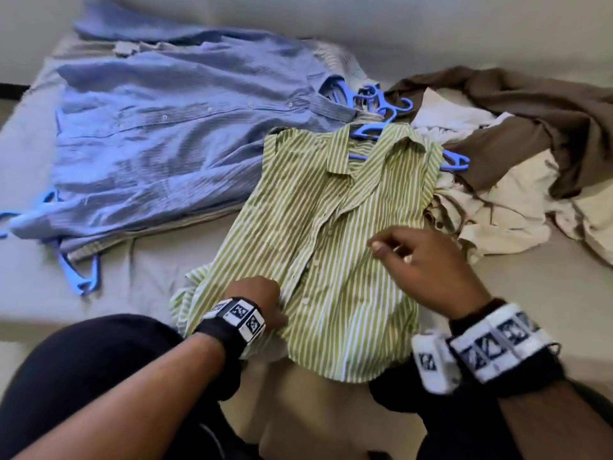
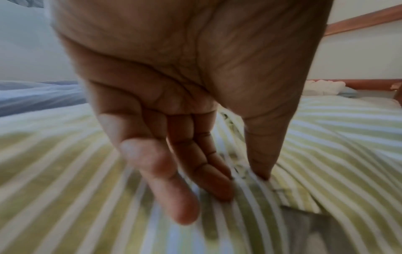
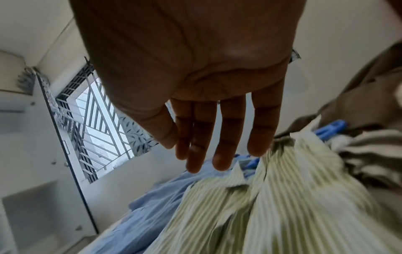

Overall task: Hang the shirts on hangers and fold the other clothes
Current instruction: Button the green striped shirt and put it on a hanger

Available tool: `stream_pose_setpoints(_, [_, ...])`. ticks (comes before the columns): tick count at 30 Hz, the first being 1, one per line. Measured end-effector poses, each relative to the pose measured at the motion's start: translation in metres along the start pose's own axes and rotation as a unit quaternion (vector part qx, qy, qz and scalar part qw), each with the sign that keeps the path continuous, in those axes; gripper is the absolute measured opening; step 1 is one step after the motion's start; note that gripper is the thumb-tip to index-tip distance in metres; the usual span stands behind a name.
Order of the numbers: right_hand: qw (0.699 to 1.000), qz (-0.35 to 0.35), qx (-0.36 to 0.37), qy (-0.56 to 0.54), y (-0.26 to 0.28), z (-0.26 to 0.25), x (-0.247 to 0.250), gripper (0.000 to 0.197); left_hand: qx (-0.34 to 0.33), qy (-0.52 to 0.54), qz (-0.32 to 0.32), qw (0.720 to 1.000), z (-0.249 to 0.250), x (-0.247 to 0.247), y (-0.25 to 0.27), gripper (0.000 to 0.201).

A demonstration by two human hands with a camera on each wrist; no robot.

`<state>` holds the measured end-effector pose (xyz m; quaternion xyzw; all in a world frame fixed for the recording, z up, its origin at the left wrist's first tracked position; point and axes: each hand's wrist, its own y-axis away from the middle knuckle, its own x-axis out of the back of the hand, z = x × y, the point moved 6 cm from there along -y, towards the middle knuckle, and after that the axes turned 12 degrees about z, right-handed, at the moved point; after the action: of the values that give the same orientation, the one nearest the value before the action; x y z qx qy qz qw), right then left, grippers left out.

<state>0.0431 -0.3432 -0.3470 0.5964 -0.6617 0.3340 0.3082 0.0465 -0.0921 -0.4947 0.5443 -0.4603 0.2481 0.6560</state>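
The green-and-white striped cotton shirt [image 1: 331, 234] lies flat on the bed [image 1: 30, 287], on a blue plastic hanger [image 1: 454, 161]. The left hand [image 1: 257, 298] pinches its button edge; the right hand [image 1: 428, 263] hovers above it, fingers straight.

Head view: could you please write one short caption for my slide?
Left hand pinches the green striped shirt while the open right hand hovers above it.
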Motion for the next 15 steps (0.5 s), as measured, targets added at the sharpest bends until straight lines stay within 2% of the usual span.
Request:
stream_pose_setpoints(3, [0.997, -0.067, -0.023, 0.008, 0.037, -0.006, -0.048, 0.020, -0.022, 0.020, 0.015, 0.999, 0.009, 0.003, 0.000, 0.034])
stream_pose_setpoints(6, [0.985, -0.148, 0.021, 0.087, 0.045, -0.003, -0.101, 0.024, -0.012, 0.128, 0.050, 0.990, 0.011, 0.011, -0.008, 0.032])
stream_pose_setpoints(8, [0.978, -0.168, 0.044, 0.112, 0.044, 0.000, -0.126, 0.025, -0.018, 0.251, 0.108, 0.962, 0.010, 0.022, -0.017, 0.022])
stream_pose_setpoints(10, [0.976, -0.173, 0.044, 0.126, 0.041, 0.005, -0.144, 0.025, -0.024, 0.315, 0.142, 0.938, 0.007, 0.031, -0.025, 0.016])
stream_pose_setpoints(12, [0.975, -0.176, 0.032, 0.133, 0.037, 0.012, -0.157, 0.025, -0.016, 0.304, 0.129, 0.944, 0.001, 0.034, -0.031, 0.020])
stream_pose_setpoints(15, [0.974, -0.177, 0.014, 0.138, 0.032, 0.015, -0.171, 0.023, 0.009, 0.201, 0.096, 0.975, -0.008, 0.029, -0.035, 0.038])
